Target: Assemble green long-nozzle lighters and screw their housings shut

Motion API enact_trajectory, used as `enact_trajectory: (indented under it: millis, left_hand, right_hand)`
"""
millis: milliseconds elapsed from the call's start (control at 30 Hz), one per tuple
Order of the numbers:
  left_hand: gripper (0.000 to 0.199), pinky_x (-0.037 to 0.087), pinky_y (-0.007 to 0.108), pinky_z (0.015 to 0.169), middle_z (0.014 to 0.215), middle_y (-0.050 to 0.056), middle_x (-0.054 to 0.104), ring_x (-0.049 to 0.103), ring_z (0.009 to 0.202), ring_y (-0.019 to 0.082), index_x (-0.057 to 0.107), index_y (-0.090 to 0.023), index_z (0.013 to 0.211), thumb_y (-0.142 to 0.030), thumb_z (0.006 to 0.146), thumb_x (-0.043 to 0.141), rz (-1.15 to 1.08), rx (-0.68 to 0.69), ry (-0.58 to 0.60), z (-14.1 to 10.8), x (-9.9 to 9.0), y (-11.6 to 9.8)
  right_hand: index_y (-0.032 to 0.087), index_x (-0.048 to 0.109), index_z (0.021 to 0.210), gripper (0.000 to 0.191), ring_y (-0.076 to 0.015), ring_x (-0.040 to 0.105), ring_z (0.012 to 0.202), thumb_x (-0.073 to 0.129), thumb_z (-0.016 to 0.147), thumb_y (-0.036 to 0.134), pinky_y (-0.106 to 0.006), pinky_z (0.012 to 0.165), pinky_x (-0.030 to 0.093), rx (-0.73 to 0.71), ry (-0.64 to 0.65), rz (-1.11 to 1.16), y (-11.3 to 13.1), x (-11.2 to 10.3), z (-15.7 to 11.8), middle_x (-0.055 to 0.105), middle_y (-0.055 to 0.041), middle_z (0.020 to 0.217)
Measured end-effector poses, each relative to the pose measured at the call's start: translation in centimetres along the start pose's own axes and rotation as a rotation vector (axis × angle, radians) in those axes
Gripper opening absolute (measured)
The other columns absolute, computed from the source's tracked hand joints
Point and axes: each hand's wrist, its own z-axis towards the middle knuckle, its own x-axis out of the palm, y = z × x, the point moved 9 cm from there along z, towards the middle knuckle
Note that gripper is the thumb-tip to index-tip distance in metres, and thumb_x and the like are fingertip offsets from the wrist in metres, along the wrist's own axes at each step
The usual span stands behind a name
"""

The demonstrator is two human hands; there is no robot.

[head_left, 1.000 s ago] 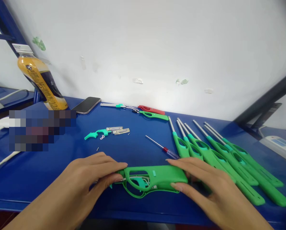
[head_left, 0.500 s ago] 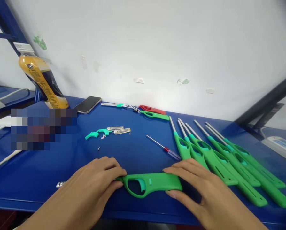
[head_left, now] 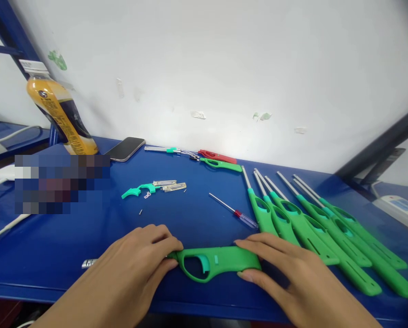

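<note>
A green long-neck lighter (head_left: 229, 258) lies across the front of the blue table, its teal trigger showing inside the finger loop. My left hand (head_left: 145, 255) pinches its neck beside the loop; the metal tip pokes out past the far side of that hand. Around the butt end of the handle my right hand (head_left: 275, 264) is closed, thumb below and fingers above. Behind them lies a screwdriver (head_left: 243, 217) with a clear and red handle. Teal trigger parts (head_left: 145, 189) and clear lighter tanks (head_left: 173, 186) sit further back, with a small screw (head_left: 140, 212) in front.
Several green lighters (head_left: 327, 232) are laid in a row on the right. Red (head_left: 217, 156) and green casing pieces (head_left: 220, 164) lie by the wall, next to a metal tube with wires (head_left: 169, 150). A phone (head_left: 127, 149) and an orange drink bottle (head_left: 62, 114) are at back left.
The lighter and both hands have shifted very slightly to the right. Both hands keep the same hold, and the other things have not moved.
</note>
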Motion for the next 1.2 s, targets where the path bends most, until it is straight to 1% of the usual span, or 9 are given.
enact_trajectory:
  millis: [100, 200, 333, 533, 667, 767, 867, 1033, 1200]
  left_hand:
    - [0.047, 0.056, 0.033, 0.064, 0.092, -0.001, 0.086, 0.079, 0.074, 0.023, 0.078, -0.030, 0.090, -0.016, 0.107, 0.036, -0.001, 0.006, -0.015, 0.1, -0.3, -0.3]
    - [0.047, 0.058, 0.034, 0.067, 0.093, 0.000, 0.086, 0.079, 0.076, 0.024, 0.076, -0.030, 0.086, -0.016, 0.107, 0.037, -0.008, 0.019, -0.001, 0.2, -0.3, -0.3]
    - [0.039, 0.057, 0.035, 0.068, 0.100, 0.000, 0.085, 0.079, 0.080, 0.025, 0.076, -0.031, 0.090, -0.020, 0.108, 0.043, -0.038, -0.036, 0.062, 0.2, 0.4, 0.5]
    - [0.036, 0.057, 0.032, 0.075, 0.103, 0.002, 0.081, 0.078, 0.087, 0.022, 0.079, -0.029, 0.091, -0.023, 0.108, 0.047, -0.139, -0.129, 0.177, 0.0, 1.6, 1.6]
    - [0.036, 0.056, 0.033, 0.073, 0.101, 0.004, 0.079, 0.074, 0.083, 0.023, 0.082, -0.027, 0.094, -0.019, 0.104, 0.048, -0.079, -0.148, 0.223, 0.0, 1.9, 1.4]
    - [0.039, 0.055, 0.034, 0.072, 0.098, 0.005, 0.078, 0.070, 0.077, 0.023, 0.082, -0.026, 0.091, -0.011, 0.099, 0.047, 0.028, -0.125, 0.210, 0.0, 1.7, 0.8]
    - [0.045, 0.055, 0.033, 0.074, 0.093, 0.004, 0.076, 0.069, 0.077, 0.023, 0.080, -0.026, 0.090, -0.001, 0.095, 0.043, 0.068, -0.060, 0.147, 0.0, 1.2, -0.1]
    - [0.048, 0.056, 0.034, 0.079, 0.092, 0.004, 0.075, 0.070, 0.079, 0.024, 0.077, -0.025, 0.090, 0.006, 0.092, 0.041, 0.127, -0.011, 0.089, -0.2, 1.2, -1.0]
    - [0.053, 0.055, 0.037, 0.081, 0.100, 0.006, 0.078, 0.071, 0.088, 0.027, 0.076, -0.024, 0.107, 0.011, 0.086, 0.042, 0.236, 0.004, 0.047, -0.5, 1.6, -0.7]
  right_hand:
    - [0.031, 0.080, 0.134, 0.032, -0.0260, 0.088, 0.097, 0.058, 0.114, 0.044, -0.035, 0.078, 0.074, 0.010, -0.015, 0.006, 0.0, -0.2, 0.2, 0.084, -0.0040, 0.124]
    - [0.031, 0.081, 0.134, 0.029, -0.0266, 0.088, 0.094, 0.068, 0.109, 0.037, -0.034, 0.077, 0.074, 0.027, 0.006, 0.001, -0.1, 0.1, 0.2, 0.083, -0.0050, 0.125]
    - [0.033, 0.082, 0.134, 0.037, -0.0257, 0.087, 0.083, 0.081, 0.097, 0.027, -0.034, 0.072, 0.074, 0.063, 0.035, -0.018, -0.3, 0.9, -0.2, 0.081, -0.0059, 0.127]
    - [0.030, 0.084, 0.131, 0.036, -0.0228, 0.084, 0.072, 0.080, 0.096, 0.023, -0.036, 0.072, 0.074, 0.083, 0.030, -0.043, 0.2, 1.2, -0.4, 0.081, -0.0044, 0.117]
    - [0.032, 0.084, 0.131, 0.036, -0.0216, 0.083, 0.068, 0.079, 0.096, 0.025, -0.034, 0.064, 0.073, 0.080, 0.019, -0.060, 0.5, 1.1, -0.4, 0.081, -0.0036, 0.113]
    - [0.033, 0.084, 0.130, 0.035, -0.0202, 0.082, 0.067, 0.078, 0.097, 0.025, -0.032, 0.064, 0.072, 0.111, 0.026, -0.053, 0.3, 1.3, -0.4, 0.080, -0.0039, 0.115]
    - [0.033, 0.084, 0.131, 0.036, -0.0214, 0.082, 0.070, 0.077, 0.097, 0.024, -0.033, 0.066, 0.071, 0.147, 0.046, -0.029, -0.1, 1.7, -0.5, 0.080, -0.0056, 0.116]
    - [0.033, 0.082, 0.134, 0.036, -0.0234, 0.084, 0.080, 0.075, 0.101, 0.021, -0.036, 0.074, 0.071, 0.203, 0.096, 0.027, -0.5, 2.2, -0.5, 0.077, -0.0051, 0.119]
    - [0.029, 0.079, 0.124, 0.030, -0.0252, 0.084, 0.083, 0.075, 0.097, 0.016, -0.038, 0.072, 0.069, 0.212, 0.119, 0.023, -0.4, 1.8, -0.1, 0.076, -0.0045, 0.117]
